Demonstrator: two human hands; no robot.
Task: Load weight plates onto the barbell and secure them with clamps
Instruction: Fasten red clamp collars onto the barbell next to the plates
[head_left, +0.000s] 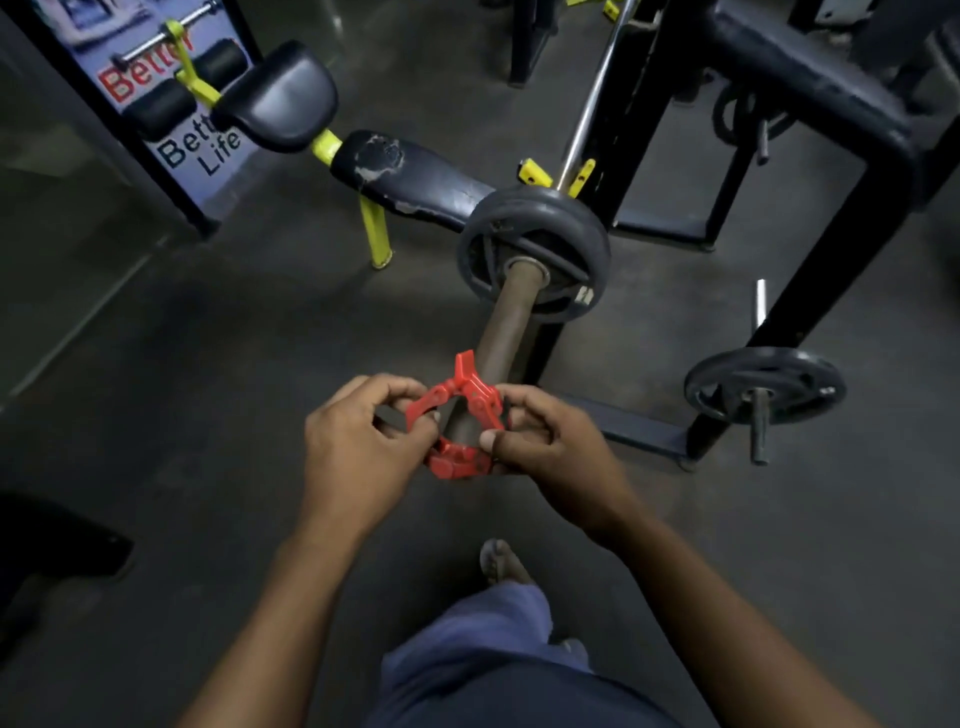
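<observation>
A red plastic clamp (464, 415) is held at the near end of the barbell sleeve (506, 332), its ring around the sleeve's tip and its lever sticking up. My left hand (358, 447) pinches the clamp's left side and my right hand (550, 441) pinches its right side. Further up the sleeve sits a dark weight plate (535, 249), pushed against the collar. The chrome bar (592, 98) runs away from it across the rack.
A black bench (415, 176) with yellow legs stands left of the bar. The black rack frame (831, 156) rises on the right, with another plate (763, 387) stored on a peg low down. A poster stand (156, 104) is at the far left. My foot (501, 564) is on the dark floor.
</observation>
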